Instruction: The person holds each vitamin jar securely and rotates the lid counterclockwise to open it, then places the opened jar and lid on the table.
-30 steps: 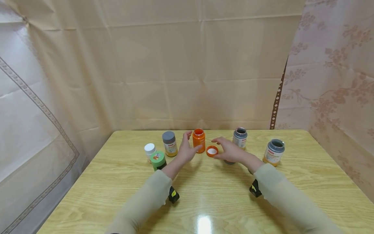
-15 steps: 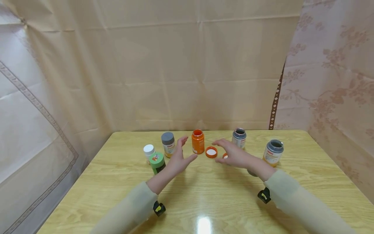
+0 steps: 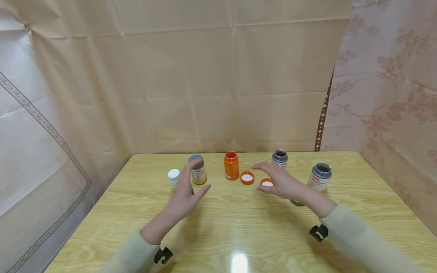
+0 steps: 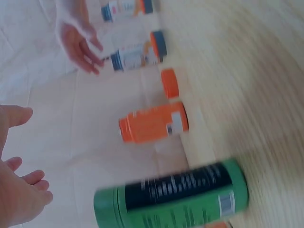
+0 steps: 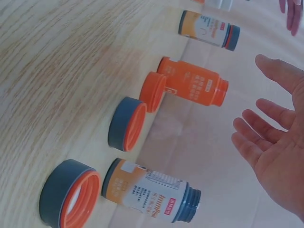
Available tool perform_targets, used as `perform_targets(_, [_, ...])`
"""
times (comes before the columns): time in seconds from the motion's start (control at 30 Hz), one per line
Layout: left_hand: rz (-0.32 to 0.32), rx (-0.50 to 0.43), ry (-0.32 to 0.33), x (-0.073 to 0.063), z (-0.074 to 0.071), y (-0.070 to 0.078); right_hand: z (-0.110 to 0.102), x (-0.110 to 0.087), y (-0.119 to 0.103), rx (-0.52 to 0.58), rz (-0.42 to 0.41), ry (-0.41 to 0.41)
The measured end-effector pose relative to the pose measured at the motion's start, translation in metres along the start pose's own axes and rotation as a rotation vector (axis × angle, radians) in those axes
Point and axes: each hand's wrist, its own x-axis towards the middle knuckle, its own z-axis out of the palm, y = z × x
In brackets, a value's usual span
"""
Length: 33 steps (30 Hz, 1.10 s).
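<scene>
My left hand (image 3: pixel 181 201) hovers with fingers spread and holds nothing. It covers most of a green bottle (image 4: pixel 171 195) in the head view; the left wrist view shows that bottle standing apart from the fingers. My right hand (image 3: pixel 283 184) is raised with thumb and fingers apart, also holding nothing. Under its fingers lies a grey cap with an orange inside (image 3: pixel 267 182). An uncapped orange bottle (image 3: pixel 231 167) stands between the hands, its orange cap (image 3: pixel 247 178) lying upturned beside it.
Two uncapped grey-necked bottles stand right: one far (image 3: pixel 280 158), one nearer (image 3: pixel 319 177). Another grey cap (image 5: pixel 66 194) lies under the right forearm. On the left are a grey-capped bottle (image 3: pixel 200 175) and a white-capped bottle (image 3: pixel 173 174). A cloth (image 3: pixel 218 94) hangs behind the table.
My left hand has drawn away from beside the orange bottle, leftward and nearer me, in front of the green bottle. My right hand has shifted slightly right and nearer, uncovering part of the grey cap.
</scene>
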Motion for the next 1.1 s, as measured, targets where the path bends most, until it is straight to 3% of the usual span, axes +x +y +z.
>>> perform_targets(0.1, [-0.027,0.003,0.030,-0.002,-0.010,-0.005,-0.002,-0.003,-0.003,-0.025,-0.011,0.009])
perform_targets(0.27, [-0.124,-0.001,0.015,-0.008,-0.021,-0.012,-0.006,-0.011,-0.011,-0.047,-0.010,0.010])
perform_targets(0.53, [-0.258,-0.004,-0.005,-0.019,-0.028,-0.028,-0.008,-0.024,-0.018,-0.059,-0.004,-0.007])
perform_targets(0.83, [-0.301,-0.107,0.007,-0.031,-0.028,-0.044,-0.008,-0.035,-0.019,-0.069,-0.031,0.001])
perform_targets(1.1, [-0.354,-0.114,-0.016,-0.041,-0.025,-0.058,-0.009,-0.048,-0.019,-0.082,-0.070,0.028])
